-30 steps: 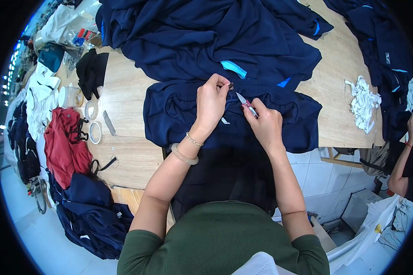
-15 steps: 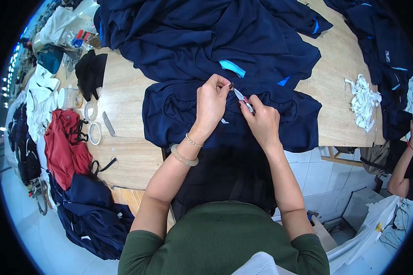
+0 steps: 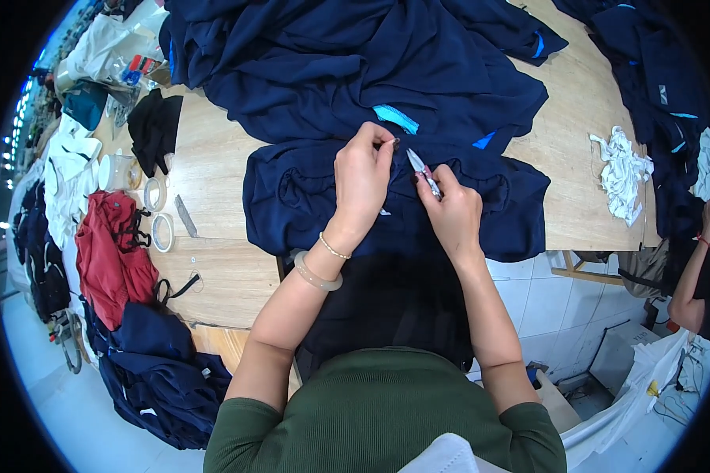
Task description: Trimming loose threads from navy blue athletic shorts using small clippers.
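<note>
Over a folded navy garment (image 3: 268, 217) at the table's front edge, I work with both hands raised. My left hand (image 3: 360, 181) pinches a small dark bit (image 3: 396, 144) between thumb and forefinger; it is too small to name. My right hand (image 3: 454, 206) is closed round a pair of thread snips (image 3: 416, 162), silver blades pointing up and left. Their tips stand a little to the right of the dark bit, apart from it. Below my left fingers, a white label (image 3: 384, 211) partly shows on the garment.
A big heap of navy garments (image 3: 292, 79) with light-blue trim lies beyond. On the left are a red garment (image 3: 114, 252), tape rolls (image 3: 162, 232) and a grey strip (image 3: 185, 215). White scraps (image 3: 625, 177) lie right. Another person's arm (image 3: 690, 280) shows at the far right.
The snips have drawn slightly right, away from the dark bit and my left fingertips. My left hand keeps its pinch and has barely moved.
</note>
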A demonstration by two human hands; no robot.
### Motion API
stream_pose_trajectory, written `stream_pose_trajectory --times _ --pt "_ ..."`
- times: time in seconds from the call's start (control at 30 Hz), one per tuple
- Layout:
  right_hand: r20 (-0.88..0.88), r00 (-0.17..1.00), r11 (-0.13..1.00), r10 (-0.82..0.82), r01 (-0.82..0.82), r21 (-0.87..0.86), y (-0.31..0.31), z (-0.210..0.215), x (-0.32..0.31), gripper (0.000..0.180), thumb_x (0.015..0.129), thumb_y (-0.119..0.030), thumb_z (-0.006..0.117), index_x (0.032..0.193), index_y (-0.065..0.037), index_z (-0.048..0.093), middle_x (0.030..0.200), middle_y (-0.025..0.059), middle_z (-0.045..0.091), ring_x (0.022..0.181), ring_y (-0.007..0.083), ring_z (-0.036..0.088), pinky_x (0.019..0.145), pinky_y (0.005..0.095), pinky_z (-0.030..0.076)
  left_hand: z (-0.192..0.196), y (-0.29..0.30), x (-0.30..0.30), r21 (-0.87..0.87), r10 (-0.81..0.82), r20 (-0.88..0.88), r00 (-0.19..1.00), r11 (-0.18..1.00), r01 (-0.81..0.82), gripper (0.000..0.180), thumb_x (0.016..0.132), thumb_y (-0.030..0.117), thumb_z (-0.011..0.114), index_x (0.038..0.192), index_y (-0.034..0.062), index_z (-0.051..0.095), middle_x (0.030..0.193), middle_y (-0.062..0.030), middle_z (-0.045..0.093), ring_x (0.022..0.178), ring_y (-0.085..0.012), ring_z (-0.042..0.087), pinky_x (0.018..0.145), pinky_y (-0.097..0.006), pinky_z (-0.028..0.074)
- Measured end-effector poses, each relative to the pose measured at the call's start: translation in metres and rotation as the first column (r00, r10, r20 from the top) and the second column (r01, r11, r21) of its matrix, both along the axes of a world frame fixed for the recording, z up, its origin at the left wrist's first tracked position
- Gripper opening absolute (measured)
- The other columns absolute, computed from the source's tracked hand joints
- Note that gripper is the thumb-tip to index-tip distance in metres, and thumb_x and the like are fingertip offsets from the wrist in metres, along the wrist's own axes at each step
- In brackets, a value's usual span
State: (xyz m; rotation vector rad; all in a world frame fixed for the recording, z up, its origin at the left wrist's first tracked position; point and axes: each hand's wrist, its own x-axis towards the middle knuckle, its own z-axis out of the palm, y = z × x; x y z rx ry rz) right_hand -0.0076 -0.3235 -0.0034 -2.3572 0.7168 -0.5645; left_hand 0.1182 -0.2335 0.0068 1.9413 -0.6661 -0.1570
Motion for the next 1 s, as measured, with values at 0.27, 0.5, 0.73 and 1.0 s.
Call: stream_pose_trajectory --times 0.27,0.5,0.73,1.0 --pt "0.014 0.995 0.994 -0.096 0.097 -0.050 -0.001 0.002 -0.004 0.024 0.088 -0.020 0.071 0.079 -0.002 0.059 0.057 0.0149 0.058 0.047 0.0298 0.058 0.045 0.0343 0.040 -0.005 -0.005 -0.011 0.312 -0.210 0.482 0.851 0.948 0.057 0.003 0.085 0.003 0.062 0.088 0.0007 0.062 0.081 -0.0112 0.058 0.079 -0.0276 0.063 0.063 -0.037 0.054" --pt "-0.008 0.998 0.994 -0.069 0.069 -0.085 -0.002 0.001 0.001 0.025 0.088 -0.021 0.070 0.077 -0.003 0.057 0.056 0.0135 0.059 0.049 0.0316 0.060 0.045 0.0365 0.041 -0.016 -0.008 -0.007 0.336 -0.233 0.554 0.799 0.941 0.041 0.008 0.079 0.004 0.066 0.085 0.0022 0.062 0.081 -0.0097 0.057 0.080 -0.0257 0.062 0.063 -0.035 0.054" --pt "-0.015 0.998 0.990 -0.057 0.054 -0.129 -0.001 0.002 0.008 0.026 0.089 -0.022 0.070 0.077 -0.004 0.056 0.057 0.0146 0.059 0.050 0.0332 0.061 0.046 0.0383 0.043 -0.013 -0.008 -0.009 0.267 -0.152 0.476 0.866 0.963 0.023 0.009 0.082 0.007 0.069 0.090 0.0031 0.068 0.083 -0.0087 0.063 0.075 -0.0264 0.065 0.065 -0.036 0.053" --pt "-0.042 0.999 0.981 -0.006 -0.002 -0.196 -0.004 -0.001 0.012 0.024 0.091 -0.023 0.066 0.079 -0.004 0.056 0.059 0.0122 0.063 0.051 0.0311 0.064 0.045 0.0383 0.046 -0.013 -0.006 -0.010 0.277 -0.157 0.464 0.872 0.960 0.025 0.009 0.083 0.007 0.068 0.090 0.0030 0.068 0.082 -0.0089 0.063 0.074 -0.0269 0.065 0.064 -0.037 0.053"
